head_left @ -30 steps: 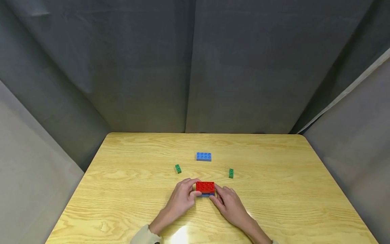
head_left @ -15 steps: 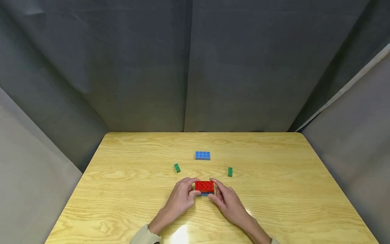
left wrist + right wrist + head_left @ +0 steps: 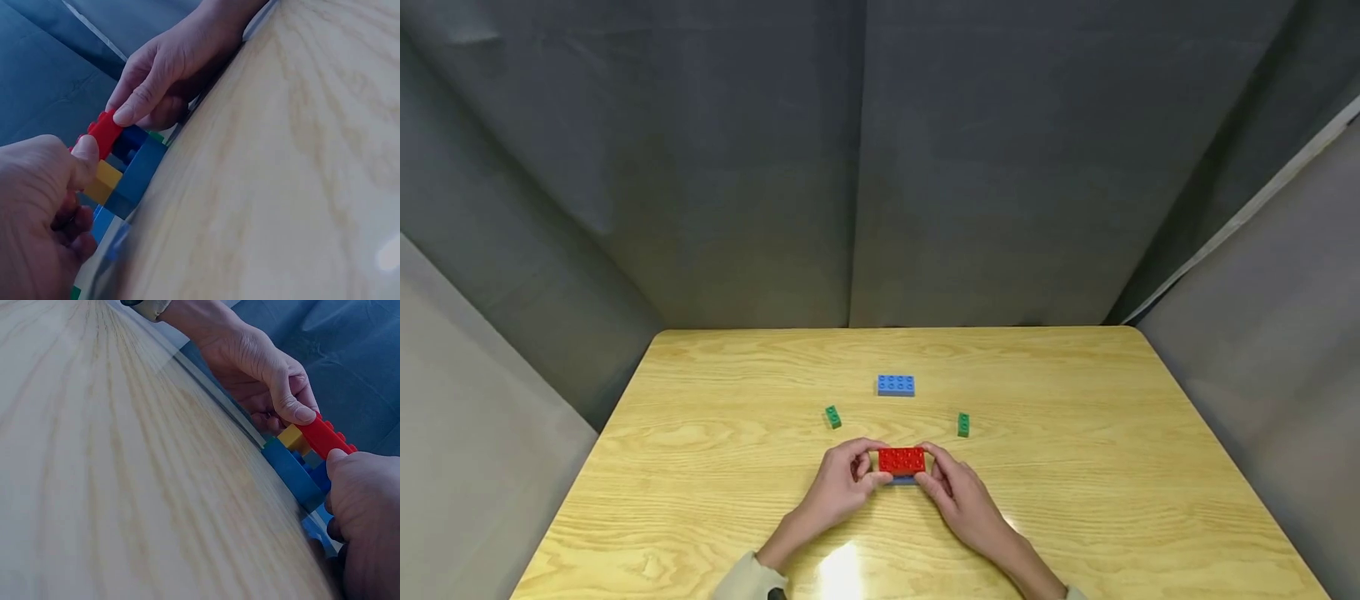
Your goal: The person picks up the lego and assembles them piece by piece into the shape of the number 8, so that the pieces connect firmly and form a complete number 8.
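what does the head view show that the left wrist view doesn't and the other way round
Head only: the left sleeve and the studded top of the loose blue brick beyond the hands.

Left wrist only: the yellow block on the blue base, below the red brick's left end.

Both: the left hand and right hand gripping the red brick, and the wooden table.

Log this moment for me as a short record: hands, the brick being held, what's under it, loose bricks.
left hand: pinches red brick, left end
right hand: pinches its right end
beneath red brick: yellow block left, dark blue block right, both on blue base
seating: cannot tell if fully pressed down
loose on table: blue brick farthest back; left green brick and right green brick nearer
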Demonstrator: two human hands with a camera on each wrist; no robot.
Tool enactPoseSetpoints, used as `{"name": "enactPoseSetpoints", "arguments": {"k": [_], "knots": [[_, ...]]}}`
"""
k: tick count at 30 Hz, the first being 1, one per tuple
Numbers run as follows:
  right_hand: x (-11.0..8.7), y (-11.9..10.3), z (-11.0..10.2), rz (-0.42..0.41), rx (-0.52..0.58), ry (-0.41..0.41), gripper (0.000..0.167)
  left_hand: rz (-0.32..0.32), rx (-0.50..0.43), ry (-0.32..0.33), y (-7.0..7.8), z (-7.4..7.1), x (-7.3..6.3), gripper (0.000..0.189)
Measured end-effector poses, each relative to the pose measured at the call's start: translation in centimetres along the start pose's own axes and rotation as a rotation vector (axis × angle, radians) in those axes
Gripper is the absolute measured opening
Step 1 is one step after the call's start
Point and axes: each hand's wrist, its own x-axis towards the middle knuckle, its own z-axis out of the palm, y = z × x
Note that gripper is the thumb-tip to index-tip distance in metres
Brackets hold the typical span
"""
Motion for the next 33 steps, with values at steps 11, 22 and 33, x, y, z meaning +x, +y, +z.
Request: {"name": "enactPoseSetpoints", "arguments": {"k": [11,22,33], "knots": [[-0.1,-0.2,0.1,0.042,-0.107,-0.017,0.038,0.036,0.044,0.063,0.0,0.7,0.0,0.034],[0.1,-0.4,-0.2,-0.024,-0.13,-0.054,0.038,0.045,0.055,0.077,0.0,1.0,-0.3,0.034],[0.0,0.4,0.2,-0.073,-0.111,-0.015,0.036,0.04,0.077,0.072,0.0,1.2,-0.2,0.034]]}}
